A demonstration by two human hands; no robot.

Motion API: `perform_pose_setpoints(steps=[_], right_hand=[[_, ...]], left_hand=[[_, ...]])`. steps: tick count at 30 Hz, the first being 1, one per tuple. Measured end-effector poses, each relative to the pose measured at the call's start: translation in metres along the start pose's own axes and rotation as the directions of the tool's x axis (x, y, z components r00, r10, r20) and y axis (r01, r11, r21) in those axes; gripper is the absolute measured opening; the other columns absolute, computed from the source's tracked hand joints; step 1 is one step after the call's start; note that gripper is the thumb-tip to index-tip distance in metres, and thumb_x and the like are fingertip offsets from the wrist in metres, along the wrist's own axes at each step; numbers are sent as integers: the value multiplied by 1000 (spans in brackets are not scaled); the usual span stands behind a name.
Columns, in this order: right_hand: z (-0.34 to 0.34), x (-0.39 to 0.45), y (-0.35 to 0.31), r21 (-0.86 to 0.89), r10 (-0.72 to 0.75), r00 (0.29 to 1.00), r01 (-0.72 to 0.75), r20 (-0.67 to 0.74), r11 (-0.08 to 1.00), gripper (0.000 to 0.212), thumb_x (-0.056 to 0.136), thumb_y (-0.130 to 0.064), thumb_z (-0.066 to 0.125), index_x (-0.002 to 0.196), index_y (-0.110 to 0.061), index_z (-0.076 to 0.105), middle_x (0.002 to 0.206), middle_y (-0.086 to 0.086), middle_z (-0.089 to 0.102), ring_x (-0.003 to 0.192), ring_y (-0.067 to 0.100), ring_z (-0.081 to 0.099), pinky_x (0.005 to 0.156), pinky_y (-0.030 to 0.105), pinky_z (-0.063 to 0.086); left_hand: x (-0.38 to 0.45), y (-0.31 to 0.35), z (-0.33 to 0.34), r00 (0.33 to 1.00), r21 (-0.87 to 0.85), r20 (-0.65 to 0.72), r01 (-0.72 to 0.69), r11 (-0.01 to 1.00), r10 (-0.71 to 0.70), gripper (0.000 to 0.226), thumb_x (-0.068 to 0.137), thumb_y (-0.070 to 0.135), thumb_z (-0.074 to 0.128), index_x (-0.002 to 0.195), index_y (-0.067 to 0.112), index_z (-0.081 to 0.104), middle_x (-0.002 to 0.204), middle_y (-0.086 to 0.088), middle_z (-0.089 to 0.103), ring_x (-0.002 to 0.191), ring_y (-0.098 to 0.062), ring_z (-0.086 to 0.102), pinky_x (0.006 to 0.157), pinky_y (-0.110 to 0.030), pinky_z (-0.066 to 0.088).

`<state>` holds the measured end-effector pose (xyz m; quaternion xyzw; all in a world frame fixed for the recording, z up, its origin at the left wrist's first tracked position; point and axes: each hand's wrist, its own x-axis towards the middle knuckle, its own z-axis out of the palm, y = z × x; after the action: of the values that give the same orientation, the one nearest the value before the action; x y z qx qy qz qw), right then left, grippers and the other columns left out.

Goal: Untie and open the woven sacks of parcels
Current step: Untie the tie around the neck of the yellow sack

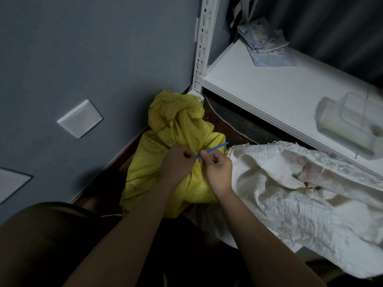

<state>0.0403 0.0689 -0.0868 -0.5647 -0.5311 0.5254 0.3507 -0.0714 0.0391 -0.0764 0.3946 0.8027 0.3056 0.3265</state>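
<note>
Both hands pinch blue tie [211, 150] (on yellow sack [176, 129])

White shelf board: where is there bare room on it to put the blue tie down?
The white shelf board is bare between the crumpled bluish packets at its back and the clear plastic container at its front. The floor is crowded by the yellow sack and white sack.

Both hands close together, left hand [178, 162] and right hand [217, 169] fingers curled, pinching
</note>
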Motion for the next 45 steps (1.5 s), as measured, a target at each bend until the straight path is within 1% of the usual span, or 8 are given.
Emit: perform_pose_setpoints(steps=[3,5,8,11,17,24,39,45], right_hand=[[-2,-2,-1,0,-22,1000,22,-13,1000,29,88,-18,67,69,4,62,61,9,55,52,5,43,51,10,37],[-4,-5,0,9,-34,999,34,-19,999,23,88,-16,67,66,-7,64,61,1,58,51,2,47,54,9,38],[-11,-7,3,23,-68,998,68,17,997,10,88,-10,66,81,-17,69,76,-5,67,67,-2,60,67,12,46],[-17,-6,8,-61,-141,989,143,33,988,18,87,-6,66,82,-23,67,68,-7,64,64,3,59,66,17,48],[-19,-8,17,-233,-290,956,273,-44,934,8,82,-4,70,81,-12,71,77,-7,65,77,5,61,71,12,46],[-15,-8,19,-65,-64,997,61,-43,996,10,83,-6,70,78,-13,71,77,-6,68,75,-1,61,72,7,43],[-15,-7,23,-80,-103,995,104,16,991,7,85,-7,68,82,-13,68,76,-6,66,70,-2,59,69,10,45],[-12,-5,22,-58,-64,997,65,33,996,6,85,-6,69,80,-9,69,74,-6,65,68,-6,58,68,7,43]], left_hand=[[-2,4,2,999,42,-20,-28,999,29,9,87,21,62,79,22,57,102,1,56,84,-8,52,73,-24,40],[-4,6,4,999,68,-28,-41,997,43,9,87,21,62,79,21,57,101,1,55,82,-9,52,72,-24,40],[-5,7,6,996,107,-37,-75,991,80,6,88,21,61,82,17,61,101,0,56,84,-12,55,72,-26,43],[-5,10,9,987,149,-39,-146,978,153,8,87,20,62,85,13,65,98,-1,57,88,-15,56,75,-29,46],[-7,14,13,958,240,-41,-265,934,283,12,86,20,63,85,10,69,95,-5,61,91,-17,54,89,-28,40],[-5,11,14,961,235,40,-273,933,272,16,84,22,67,86,6,68,100,-9,58,99,-20,52,83,-31,45],[2,0,11,973,140,73,-228,964,219,12,79,16,70,72,13,60,87,3,49,88,-12,47,88,-29,39],[2,-1,11,962,151,56,-273,950,268,12,79,16,71,76,6,66,79,8,44,84,-7,40,89,-28,34]])
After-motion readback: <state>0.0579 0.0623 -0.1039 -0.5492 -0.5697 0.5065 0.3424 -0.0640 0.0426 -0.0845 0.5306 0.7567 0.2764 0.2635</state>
